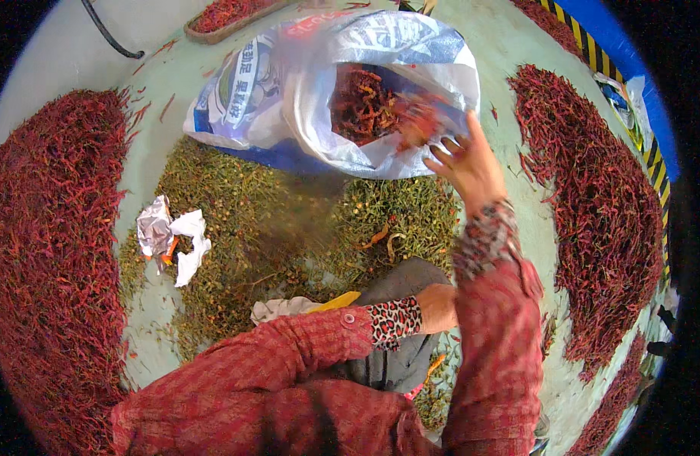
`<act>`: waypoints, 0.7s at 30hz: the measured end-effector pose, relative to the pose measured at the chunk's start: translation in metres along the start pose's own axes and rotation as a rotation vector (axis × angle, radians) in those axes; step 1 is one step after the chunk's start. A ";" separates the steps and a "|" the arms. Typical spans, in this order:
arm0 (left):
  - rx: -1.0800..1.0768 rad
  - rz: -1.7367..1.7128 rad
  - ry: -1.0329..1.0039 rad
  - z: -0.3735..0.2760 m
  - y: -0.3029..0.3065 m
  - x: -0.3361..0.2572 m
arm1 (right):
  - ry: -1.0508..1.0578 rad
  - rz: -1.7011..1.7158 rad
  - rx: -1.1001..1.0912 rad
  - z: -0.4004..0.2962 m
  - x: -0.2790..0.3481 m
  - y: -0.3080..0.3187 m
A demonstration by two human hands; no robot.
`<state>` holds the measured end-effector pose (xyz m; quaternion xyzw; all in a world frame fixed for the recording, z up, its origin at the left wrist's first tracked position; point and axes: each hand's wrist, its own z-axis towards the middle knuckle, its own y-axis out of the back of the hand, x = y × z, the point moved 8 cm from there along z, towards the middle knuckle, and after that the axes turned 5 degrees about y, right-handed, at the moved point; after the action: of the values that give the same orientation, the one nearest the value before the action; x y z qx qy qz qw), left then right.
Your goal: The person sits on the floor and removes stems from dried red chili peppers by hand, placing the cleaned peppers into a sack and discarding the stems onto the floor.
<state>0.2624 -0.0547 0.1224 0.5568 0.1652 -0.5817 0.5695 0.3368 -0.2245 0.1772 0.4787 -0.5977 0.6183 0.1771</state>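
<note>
My right hand is at the near right rim of a white and blue woven plastic sack, fingers apart. Just beyond the fingertips, a blurred bunch of red chilies is in the air inside the sack's mouth. More dried red chilies lie within the sack, which rests on its side with its mouth towards me. My left hand is low in front of me, above a dark trouser leg; its fingers are hidden behind my right sleeve.
Green stems and chili scraps cover the floor before me. A crumpled foil wrapper and white paper lie on them. Large heaps of red chilies flank me, left and right. A shallow basket stands beyond the sack.
</note>
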 end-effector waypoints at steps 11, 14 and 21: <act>-0.185 0.243 -0.156 -0.011 -0.006 0.018 | 0.063 0.563 -0.206 -0.007 -0.018 0.037; 0.176 0.237 0.187 0.002 -0.023 0.035 | 0.195 0.611 -0.020 -0.070 0.005 0.076; -0.071 0.024 0.305 -0.004 0.053 0.047 | 0.109 0.614 -0.669 -0.345 -0.093 0.277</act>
<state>0.3222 -0.0899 0.1051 0.6202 0.2633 -0.4774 0.5640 0.0311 0.0603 0.0043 0.1629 -0.8685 0.4394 0.1617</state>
